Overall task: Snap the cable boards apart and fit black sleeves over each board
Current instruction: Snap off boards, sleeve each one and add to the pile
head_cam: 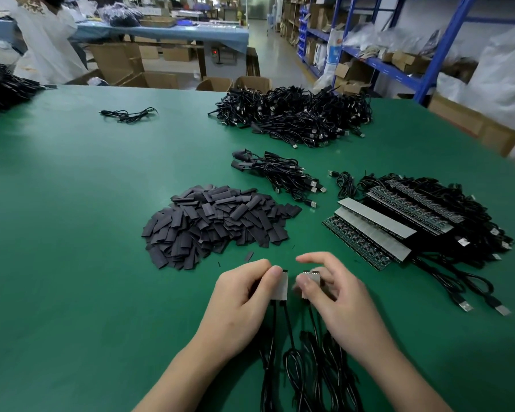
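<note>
Just on the near side of the pile of black sleeves (217,224), low over the green table (101,203), both hands are on bits of cable board. Left hand (244,295) pinches one small piece (281,285), thumb on top, pale grey face up, two black cables (292,361) coming out of its near edge. Right hand (336,292) pinches the other piece (311,276), forefinger stuck out straight above it; that one's kinda blurry. There's a small gap between the two pieces, so they're apart. The cables loop back toward the person.

The sleeves themselves are short flat dark strips, heaped loose. Right of that pile sits a stack of unsnapped board strips (378,230), dark green, a couple flipped pale side up. Beyond the pile there's a small cable bundle (280,173), and farther back a big heap (295,114).
</note>
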Available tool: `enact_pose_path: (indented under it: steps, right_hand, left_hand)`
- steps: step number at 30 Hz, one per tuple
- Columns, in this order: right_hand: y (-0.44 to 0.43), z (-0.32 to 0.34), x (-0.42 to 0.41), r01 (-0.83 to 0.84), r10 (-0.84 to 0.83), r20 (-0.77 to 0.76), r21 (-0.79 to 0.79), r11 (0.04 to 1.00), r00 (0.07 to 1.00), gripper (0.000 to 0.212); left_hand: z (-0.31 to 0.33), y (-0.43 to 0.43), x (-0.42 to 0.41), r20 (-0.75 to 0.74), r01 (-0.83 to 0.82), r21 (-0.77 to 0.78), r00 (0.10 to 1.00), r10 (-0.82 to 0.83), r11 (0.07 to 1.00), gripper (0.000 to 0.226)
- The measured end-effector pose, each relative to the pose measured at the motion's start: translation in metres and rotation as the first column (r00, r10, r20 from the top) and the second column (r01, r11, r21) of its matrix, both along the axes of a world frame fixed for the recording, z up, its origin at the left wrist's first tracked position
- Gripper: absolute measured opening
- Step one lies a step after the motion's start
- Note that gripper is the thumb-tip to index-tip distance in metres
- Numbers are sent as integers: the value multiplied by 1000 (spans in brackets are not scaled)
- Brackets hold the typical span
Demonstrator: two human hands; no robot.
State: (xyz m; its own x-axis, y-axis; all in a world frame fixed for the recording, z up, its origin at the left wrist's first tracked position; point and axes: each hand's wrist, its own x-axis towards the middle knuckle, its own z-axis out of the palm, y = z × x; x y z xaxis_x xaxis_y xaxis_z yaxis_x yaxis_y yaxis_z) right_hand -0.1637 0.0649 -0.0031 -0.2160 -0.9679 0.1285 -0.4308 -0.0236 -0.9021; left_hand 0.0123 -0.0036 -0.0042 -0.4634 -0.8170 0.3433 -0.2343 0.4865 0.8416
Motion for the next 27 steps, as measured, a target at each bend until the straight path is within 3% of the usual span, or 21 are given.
enact_pose_path:
  steps: [2, 7, 11, 16, 20, 22, 27]
  right_hand:
    - [1, 1, -1, 8, -19, -193, -56, 998, 981, 28]
    - [0, 2, 10, -71, 41, -247, -114, 991, 968, 29]
    - [1, 1, 12, -112, 107, -77, -59, 992, 991, 29]
    - [0, -3, 14, -175, 176, 87, -16, 984, 981, 32]
    - [-2, -6, 15, -190, 188, 141, -1, 982, 972, 32]
    - [-1, -7, 15, -215, 213, 137, -3, 977, 967, 34]
    - [-3, -6, 15, -272, 271, 197, -24, 962, 942, 40]
  left_hand:
    - [2, 0, -1, 12, 5, -15, 1000, -5, 1000, 39]
    - [0, 2, -1, 51, 30, -38, 998, -28, 999, 34]
    - [-3, 1, 0, 133, -73, -153, 987, 94, 985, 36]
    - [-2, 2, -3, 45, -1, -76, 999, 5, 997, 41]
    - [-3, 3, -3, 89, 7, -68, 996, -1, 998, 46]
    - [-2, 4, -4, 60, 65, 10, 996, -65, 998, 48]
    - [0, 4, -6, -175, 241, 257, 964, -200, 936, 52]
